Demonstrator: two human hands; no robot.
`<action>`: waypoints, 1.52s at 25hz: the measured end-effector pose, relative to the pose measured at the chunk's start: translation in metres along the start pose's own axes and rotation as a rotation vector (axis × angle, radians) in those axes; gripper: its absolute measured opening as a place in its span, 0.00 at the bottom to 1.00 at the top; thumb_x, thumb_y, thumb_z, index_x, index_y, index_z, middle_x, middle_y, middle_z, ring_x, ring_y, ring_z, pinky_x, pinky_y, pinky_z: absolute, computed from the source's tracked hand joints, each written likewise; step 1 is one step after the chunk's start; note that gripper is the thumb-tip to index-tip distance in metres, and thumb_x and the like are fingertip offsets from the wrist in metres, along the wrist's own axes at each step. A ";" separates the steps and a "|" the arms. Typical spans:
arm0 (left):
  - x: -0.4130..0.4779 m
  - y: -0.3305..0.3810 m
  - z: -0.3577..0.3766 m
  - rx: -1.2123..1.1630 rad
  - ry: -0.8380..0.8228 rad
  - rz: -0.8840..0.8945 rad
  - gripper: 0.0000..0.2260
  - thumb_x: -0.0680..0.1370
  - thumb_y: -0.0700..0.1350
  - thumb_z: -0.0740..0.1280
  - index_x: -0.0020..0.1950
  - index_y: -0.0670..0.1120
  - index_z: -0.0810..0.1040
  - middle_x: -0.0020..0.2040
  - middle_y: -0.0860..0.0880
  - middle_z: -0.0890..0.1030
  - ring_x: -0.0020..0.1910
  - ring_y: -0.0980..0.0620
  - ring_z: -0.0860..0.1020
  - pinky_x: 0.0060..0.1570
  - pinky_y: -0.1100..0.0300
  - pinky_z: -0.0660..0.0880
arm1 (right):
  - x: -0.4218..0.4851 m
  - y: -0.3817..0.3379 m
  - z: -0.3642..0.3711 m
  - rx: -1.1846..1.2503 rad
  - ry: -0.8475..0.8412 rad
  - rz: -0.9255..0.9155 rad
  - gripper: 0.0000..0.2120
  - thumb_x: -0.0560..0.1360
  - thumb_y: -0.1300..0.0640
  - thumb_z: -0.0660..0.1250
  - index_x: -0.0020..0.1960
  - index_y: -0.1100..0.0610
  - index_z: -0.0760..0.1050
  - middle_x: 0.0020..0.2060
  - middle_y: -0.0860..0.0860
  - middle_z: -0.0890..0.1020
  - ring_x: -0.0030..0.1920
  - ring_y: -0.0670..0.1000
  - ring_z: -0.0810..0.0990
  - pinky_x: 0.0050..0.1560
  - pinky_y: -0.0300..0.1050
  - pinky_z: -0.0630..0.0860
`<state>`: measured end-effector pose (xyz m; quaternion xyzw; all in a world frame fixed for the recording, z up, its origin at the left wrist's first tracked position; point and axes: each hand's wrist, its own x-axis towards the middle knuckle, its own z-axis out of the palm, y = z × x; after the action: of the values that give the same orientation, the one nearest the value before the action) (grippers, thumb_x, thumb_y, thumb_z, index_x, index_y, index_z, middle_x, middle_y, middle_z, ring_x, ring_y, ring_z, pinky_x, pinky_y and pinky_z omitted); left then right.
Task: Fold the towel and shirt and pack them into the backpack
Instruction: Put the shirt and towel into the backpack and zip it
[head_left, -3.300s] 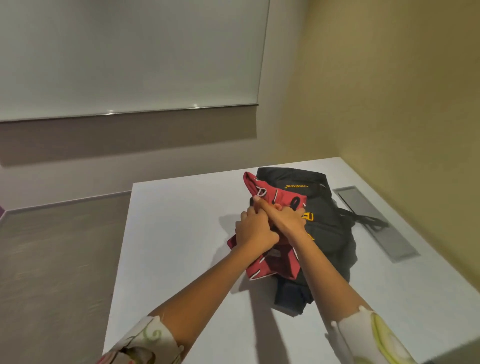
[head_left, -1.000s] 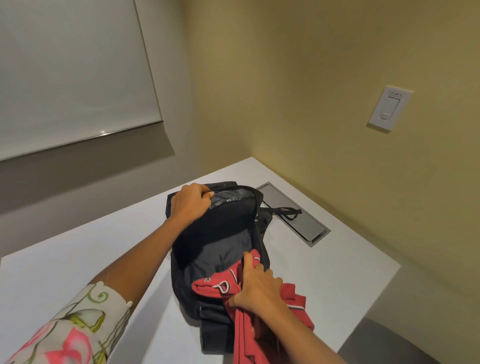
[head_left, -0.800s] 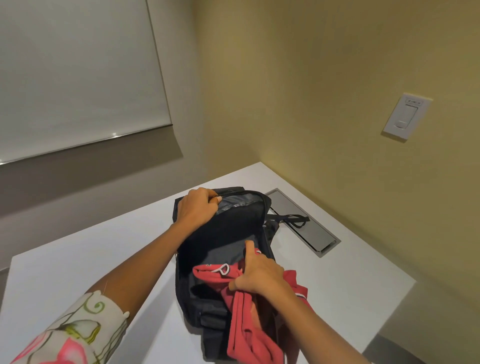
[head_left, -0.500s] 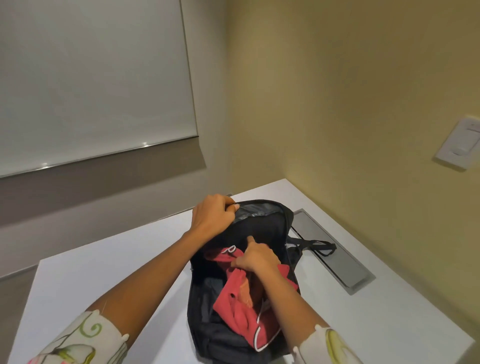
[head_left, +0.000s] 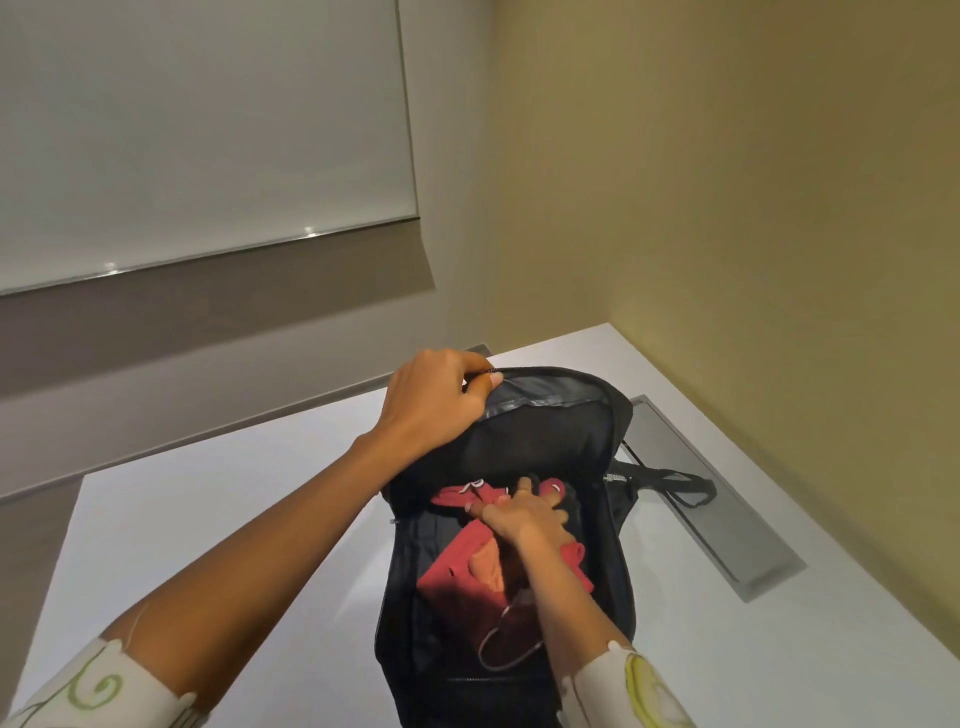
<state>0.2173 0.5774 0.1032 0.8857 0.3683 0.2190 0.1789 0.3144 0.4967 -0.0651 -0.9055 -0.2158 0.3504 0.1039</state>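
Observation:
A black backpack (head_left: 550, 441) lies open on the white table (head_left: 208, 519). My left hand (head_left: 431, 410) grips the edge of its top flap and holds it up. A red shirt (head_left: 457, 582) with white trim lies bunched inside the main compartment. My right hand (head_left: 524, 517) is inside the bag and presses down on the shirt with its fingers stretched forward. No towel shows in this view.
A grey metal cover plate (head_left: 717, 509) is set into the table right of the bag, and a black strap (head_left: 670, 480) lies across it. A yellow wall runs close along the table's right side. The table's far edge is just behind the bag.
My right hand has pushed the red shirt from the bag's front edge deeper into the compartment. My left hand keeps holding the flap up.

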 end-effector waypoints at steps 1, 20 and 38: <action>-0.001 -0.001 0.000 -0.006 -0.003 0.009 0.10 0.79 0.52 0.64 0.54 0.53 0.84 0.40 0.52 0.84 0.40 0.50 0.78 0.38 0.60 0.67 | 0.008 0.006 -0.003 0.050 -0.070 0.006 0.54 0.59 0.21 0.63 0.78 0.46 0.52 0.76 0.59 0.54 0.74 0.64 0.57 0.69 0.66 0.58; -0.009 -0.003 0.006 -0.018 -0.085 0.037 0.10 0.79 0.52 0.64 0.49 0.52 0.84 0.37 0.50 0.83 0.39 0.49 0.79 0.39 0.58 0.75 | -0.008 0.002 0.051 -0.448 0.190 -0.399 0.22 0.81 0.47 0.53 0.73 0.50 0.66 0.75 0.58 0.61 0.74 0.64 0.56 0.68 0.74 0.48; -0.046 0.003 0.018 -0.023 -0.228 0.062 0.11 0.79 0.54 0.64 0.55 0.54 0.83 0.29 0.56 0.75 0.32 0.55 0.73 0.35 0.62 0.65 | -0.021 0.064 0.040 -0.480 -0.085 -0.341 0.29 0.80 0.36 0.50 0.77 0.37 0.43 0.78 0.54 0.36 0.73 0.64 0.27 0.67 0.75 0.33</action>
<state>0.1993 0.5395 0.0776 0.9136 0.3155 0.1265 0.2231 0.2935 0.4320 -0.1035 -0.8395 -0.4454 0.3044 -0.0651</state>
